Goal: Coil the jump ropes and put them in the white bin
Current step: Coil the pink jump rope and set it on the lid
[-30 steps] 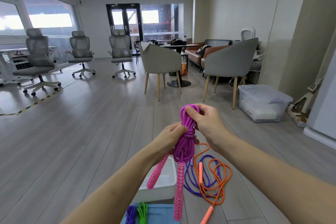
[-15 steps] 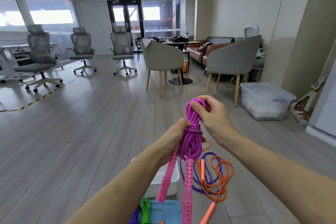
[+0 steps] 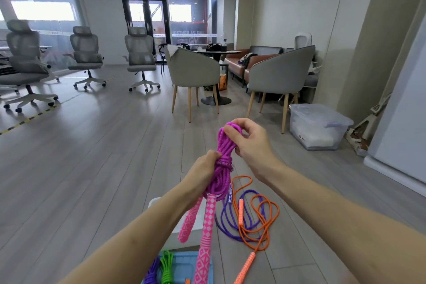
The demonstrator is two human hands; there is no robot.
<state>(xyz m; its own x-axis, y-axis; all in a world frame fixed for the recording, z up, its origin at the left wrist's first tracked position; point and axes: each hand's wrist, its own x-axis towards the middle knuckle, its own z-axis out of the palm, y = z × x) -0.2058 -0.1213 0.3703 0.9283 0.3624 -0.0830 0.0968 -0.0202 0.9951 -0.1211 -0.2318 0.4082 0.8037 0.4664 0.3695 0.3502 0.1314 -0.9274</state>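
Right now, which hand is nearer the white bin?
Left. The left hand grips the coiled magenta rope directly above the white bin; the right hand pinches the coil's top loop, higher up.

An office lounge — mesh swivel chairs (image 3: 138,53) line a glass wall (image 3: 43,21), while grey armchairs (image 3: 280,76) and a brown sofa (image 3: 237,62) ring a round table (image 3: 216,53) on grey plank floor (image 3: 92,157).

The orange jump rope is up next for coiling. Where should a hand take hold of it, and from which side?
Judging by its pose, take the orange jump rope by the handle lying straight on the floor, clear of the tangle. Come from above, fingers across its width. The loops overlap the purple rope, so gripping there would likely drag both ropes.
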